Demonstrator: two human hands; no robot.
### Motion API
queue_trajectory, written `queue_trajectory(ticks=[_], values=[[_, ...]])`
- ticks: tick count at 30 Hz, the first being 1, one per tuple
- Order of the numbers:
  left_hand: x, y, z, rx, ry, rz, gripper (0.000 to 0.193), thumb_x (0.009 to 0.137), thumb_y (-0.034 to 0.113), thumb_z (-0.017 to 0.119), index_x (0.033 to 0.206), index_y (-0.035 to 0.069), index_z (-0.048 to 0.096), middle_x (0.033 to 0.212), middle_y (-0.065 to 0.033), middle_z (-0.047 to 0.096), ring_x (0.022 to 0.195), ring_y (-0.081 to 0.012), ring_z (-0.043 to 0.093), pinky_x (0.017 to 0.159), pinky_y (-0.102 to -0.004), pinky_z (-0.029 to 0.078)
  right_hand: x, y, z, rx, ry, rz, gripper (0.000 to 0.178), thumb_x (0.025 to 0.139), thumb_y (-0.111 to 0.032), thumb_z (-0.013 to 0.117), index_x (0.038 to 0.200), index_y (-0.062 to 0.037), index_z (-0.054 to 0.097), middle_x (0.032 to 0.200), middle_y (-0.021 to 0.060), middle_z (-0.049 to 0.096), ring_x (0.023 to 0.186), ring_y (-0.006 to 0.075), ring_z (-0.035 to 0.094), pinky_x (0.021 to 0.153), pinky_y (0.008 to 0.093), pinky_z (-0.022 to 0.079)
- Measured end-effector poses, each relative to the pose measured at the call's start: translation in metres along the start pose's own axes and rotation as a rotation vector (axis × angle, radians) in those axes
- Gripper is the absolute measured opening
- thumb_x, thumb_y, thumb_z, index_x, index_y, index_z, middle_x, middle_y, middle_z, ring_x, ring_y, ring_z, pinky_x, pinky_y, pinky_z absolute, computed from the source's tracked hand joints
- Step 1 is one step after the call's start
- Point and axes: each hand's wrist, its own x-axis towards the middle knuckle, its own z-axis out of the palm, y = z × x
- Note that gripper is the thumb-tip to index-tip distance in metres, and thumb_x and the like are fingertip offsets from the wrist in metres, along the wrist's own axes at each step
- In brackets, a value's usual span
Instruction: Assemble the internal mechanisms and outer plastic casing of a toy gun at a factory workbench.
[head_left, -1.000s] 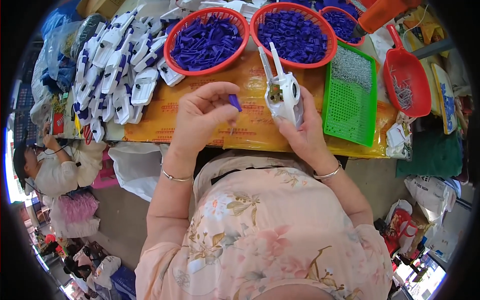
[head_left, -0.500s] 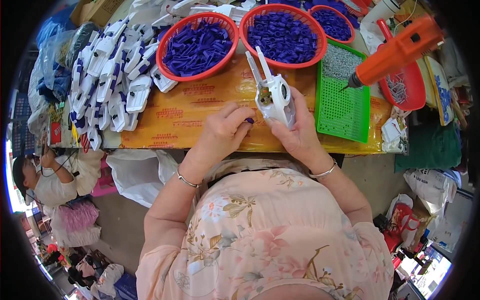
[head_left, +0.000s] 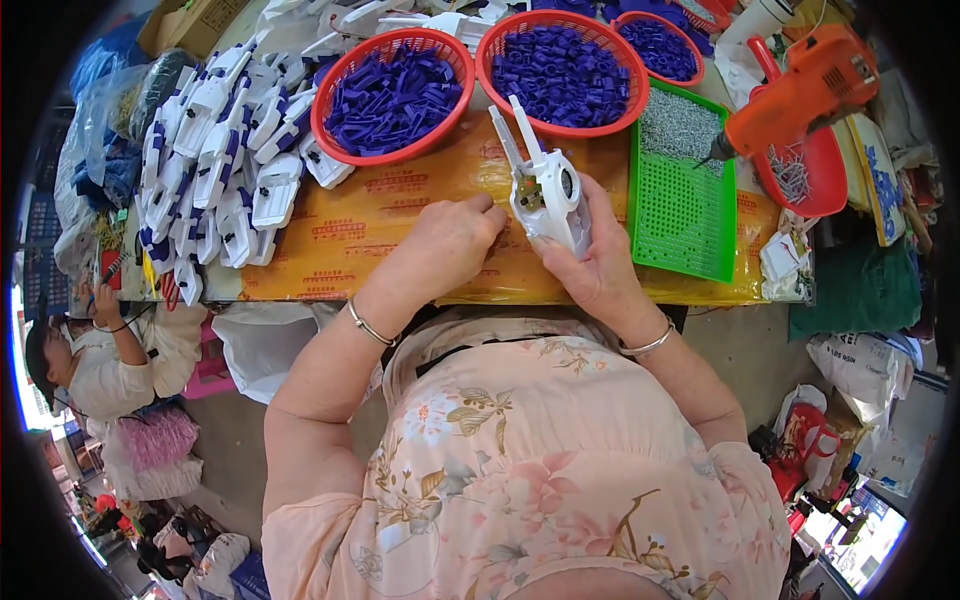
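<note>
My right hand (head_left: 598,262) is wrapped round a white plastic device housing (head_left: 568,203), held upright with its two long prongs pointing away from me. A round dark window shows on its right side, and a small greenish circuit board sits in the opening on its left. My left hand (head_left: 455,245) is just left of the housing, back up, its fingers curled with the tips by the housing's left edge. Whatever those fingers pinch is hidden from view.
Red baskets of purple plastic parts (head_left: 400,100) (head_left: 570,75) stand beyond my hands. Finished-looking white and purple units (head_left: 215,150) are heaped at left. At right are a green tray (head_left: 683,215) with screws, an orange power screwdriver (head_left: 800,95) and a red scoop (head_left: 822,180). Another person (head_left: 120,355) sits at far left.
My left hand has turned over, back up, and its fingertips have moved up toward the housing. The small purple part seen in its fingers is now hidden. My right hand stays put.
</note>
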Motion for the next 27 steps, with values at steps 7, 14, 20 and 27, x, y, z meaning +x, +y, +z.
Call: queue_trajectory(ticks=[7, 14, 20, 27], values=[[0.000, -0.004, -0.003, -0.005, 0.089, 0.028, 0.018, 0.074, 0.000, 0.056, 0.093, 0.001, 0.058, 0.090, -0.0182, 0.054, 0.079, -0.0357, 0.060, 0.066, -0.0443, 0.050, 0.001, 0.003, 0.002, -0.028, 0.012, 0.004, 0.064, 0.079, -0.013, 0.065, 0.133, 0.0003, 0.033, 0.117, 0.0153, 0.055, 0.108, 0.0214, 0.054, 0.092, 0.0323, 0.043], [0.001, -0.016, -0.016, -0.253, 0.158, -0.043, 0.019, 0.071, -0.009, 0.054, 0.087, 0.001, 0.054, 0.085, -0.0164, 0.052, 0.079, -0.0386, 0.056, 0.066, -0.0438, 0.046, 0.001, 0.003, 0.001, -0.027, 0.011, 0.018, 0.066, 0.079, -0.013, 0.065, 0.134, 0.0011, 0.032, 0.117, 0.0155, 0.055, 0.108, 0.0215, 0.054, 0.093, 0.0323, 0.043], [0.003, -0.018, -0.023, -0.161, 0.208, 0.003, 0.018, 0.069, -0.008, 0.055, 0.085, 0.001, 0.056, 0.085, -0.0146, 0.052, 0.076, -0.0363, 0.056, 0.064, -0.0421, 0.046, 0.001, 0.004, 0.001, -0.039, 0.028, 0.044, 0.067, 0.078, -0.012, 0.066, 0.133, 0.0026, 0.032, 0.117, 0.0162, 0.055, 0.108, 0.0211, 0.054, 0.092, 0.0323, 0.043], [0.013, -0.023, -0.006, -0.002, 0.163, 0.165, 0.018, 0.069, 0.001, 0.060, 0.087, 0.002, 0.061, 0.093, -0.0092, 0.054, 0.089, -0.0274, 0.057, 0.068, -0.0378, 0.051, 0.002, 0.004, 0.001, -0.042, 0.031, 0.017, 0.066, 0.078, -0.012, 0.066, 0.133, 0.0021, 0.032, 0.117, 0.0167, 0.055, 0.107, 0.0215, 0.055, 0.091, 0.0326, 0.044]])
